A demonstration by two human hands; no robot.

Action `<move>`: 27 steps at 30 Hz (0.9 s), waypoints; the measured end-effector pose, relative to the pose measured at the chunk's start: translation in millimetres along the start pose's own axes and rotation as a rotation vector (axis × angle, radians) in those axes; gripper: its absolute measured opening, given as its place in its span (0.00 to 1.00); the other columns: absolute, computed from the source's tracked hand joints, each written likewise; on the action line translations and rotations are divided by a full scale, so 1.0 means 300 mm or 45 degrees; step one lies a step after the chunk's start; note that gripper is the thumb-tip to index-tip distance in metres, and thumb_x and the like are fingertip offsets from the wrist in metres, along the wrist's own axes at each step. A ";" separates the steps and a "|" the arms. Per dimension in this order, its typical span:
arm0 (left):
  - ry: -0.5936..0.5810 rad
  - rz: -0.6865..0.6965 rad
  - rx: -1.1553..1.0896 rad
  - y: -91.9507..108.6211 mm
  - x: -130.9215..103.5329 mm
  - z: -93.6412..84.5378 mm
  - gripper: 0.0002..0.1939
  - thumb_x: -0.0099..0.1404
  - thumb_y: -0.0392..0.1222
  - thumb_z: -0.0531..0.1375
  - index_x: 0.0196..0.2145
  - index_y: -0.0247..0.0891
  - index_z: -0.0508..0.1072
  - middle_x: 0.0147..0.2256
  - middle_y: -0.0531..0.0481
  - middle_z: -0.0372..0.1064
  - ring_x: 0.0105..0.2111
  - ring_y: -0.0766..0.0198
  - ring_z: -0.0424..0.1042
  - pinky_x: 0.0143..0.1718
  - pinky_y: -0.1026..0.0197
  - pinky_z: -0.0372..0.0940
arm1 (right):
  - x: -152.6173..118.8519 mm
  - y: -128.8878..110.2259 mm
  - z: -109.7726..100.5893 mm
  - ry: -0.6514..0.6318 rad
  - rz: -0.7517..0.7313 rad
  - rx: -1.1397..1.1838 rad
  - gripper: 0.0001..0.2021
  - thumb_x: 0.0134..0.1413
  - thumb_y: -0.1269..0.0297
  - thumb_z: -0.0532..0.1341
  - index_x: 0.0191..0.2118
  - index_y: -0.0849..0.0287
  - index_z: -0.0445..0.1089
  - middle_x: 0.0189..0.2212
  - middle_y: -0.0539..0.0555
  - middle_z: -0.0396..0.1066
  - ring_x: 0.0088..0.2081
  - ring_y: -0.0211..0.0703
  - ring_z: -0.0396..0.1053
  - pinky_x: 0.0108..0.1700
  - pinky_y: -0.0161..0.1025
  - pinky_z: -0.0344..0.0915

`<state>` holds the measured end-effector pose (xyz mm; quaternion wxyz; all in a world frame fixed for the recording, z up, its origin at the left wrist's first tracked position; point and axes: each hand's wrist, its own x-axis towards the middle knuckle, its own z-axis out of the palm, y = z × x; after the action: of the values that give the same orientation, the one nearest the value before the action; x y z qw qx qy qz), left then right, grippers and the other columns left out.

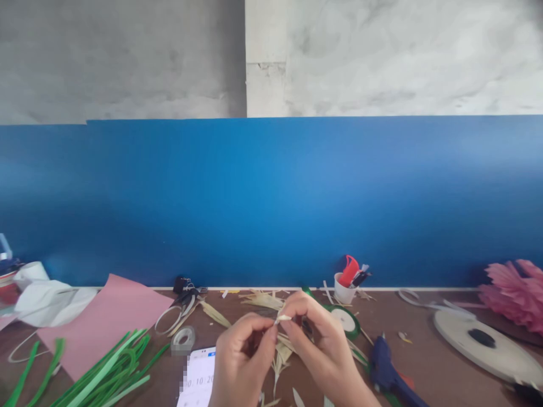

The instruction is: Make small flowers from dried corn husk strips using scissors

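Above the table's middle, my left hand (pixel 247 353) and my right hand (pixel 320 345) meet, fingertips pinched. Between them is a small cream-coloured piece of dried husk (pixel 283 319), gripped from both sides. Its lower part is covered by my fingers. More pale dried husk strips (pixel 281 357) lie on the table below and behind my hands. Just behind my right hand, a green-rimmed ribbon spool (pixel 343 320) is partly hidden by it. A phone (pixel 199 373) with a lit timer screen lies by my left wrist.
Green wrapped stems (pixel 108 370) and a pink sheet (pixel 112 314) are at left. A tape roll (pixel 182 339) and scissors (pixel 186 294) are nearer the middle. On the right are a cup of tools (pixel 344 292), blue glue gun (pixel 388 367), oval white board (pixel 487 346) and pink paper flower (pixel 513 294).
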<state>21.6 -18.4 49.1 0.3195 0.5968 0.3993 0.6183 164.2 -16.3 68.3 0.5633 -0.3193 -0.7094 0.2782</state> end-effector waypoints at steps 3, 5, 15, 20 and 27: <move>-0.052 0.067 0.053 -0.004 0.004 -0.008 0.08 0.61 0.39 0.59 0.26 0.37 0.76 0.23 0.52 0.70 0.22 0.67 0.66 0.24 0.69 0.62 | 0.003 -0.002 0.002 0.005 0.002 0.010 0.05 0.62 0.68 0.55 0.34 0.54 0.66 0.30 0.48 0.63 0.32 0.37 0.61 0.34 0.34 0.59; -0.059 0.098 0.070 -0.006 0.006 -0.012 0.08 0.62 0.38 0.58 0.27 0.38 0.76 0.24 0.52 0.70 0.23 0.67 0.67 0.24 0.69 0.62 | 0.006 -0.005 0.007 0.019 0.021 0.022 0.05 0.60 0.69 0.56 0.33 0.55 0.66 0.30 0.48 0.64 0.32 0.37 0.62 0.34 0.34 0.59; -0.149 0.013 0.019 -0.001 0.004 -0.019 0.09 0.62 0.40 0.58 0.26 0.37 0.75 0.24 0.52 0.70 0.24 0.67 0.67 0.26 0.69 0.62 | 0.011 -0.005 0.015 0.106 -0.061 -0.122 0.06 0.54 0.74 0.57 0.29 0.56 0.64 0.26 0.48 0.64 0.29 0.37 0.61 0.31 0.34 0.58; -0.269 -0.190 -0.022 0.010 0.010 -0.036 0.11 0.62 0.44 0.59 0.27 0.36 0.75 0.24 0.51 0.70 0.25 0.65 0.67 0.26 0.68 0.63 | 0.010 -0.005 -0.002 0.019 -0.170 -0.197 0.09 0.52 0.78 0.56 0.29 0.56 0.60 0.28 0.48 0.63 0.30 0.38 0.62 0.32 0.35 0.59; -0.264 -0.140 0.015 0.016 0.015 -0.035 0.11 0.62 0.44 0.59 0.27 0.37 0.76 0.24 0.51 0.70 0.25 0.65 0.67 0.26 0.68 0.63 | -0.001 -0.011 -0.010 0.009 -0.239 -0.358 0.08 0.53 0.78 0.56 0.31 0.55 0.60 0.29 0.48 0.62 0.31 0.39 0.61 0.33 0.36 0.59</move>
<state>11.3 -17.9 55.8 0.3891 0.6366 0.3999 0.5324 166.7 -18.3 71.3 0.5390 -0.3284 -0.7661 0.1213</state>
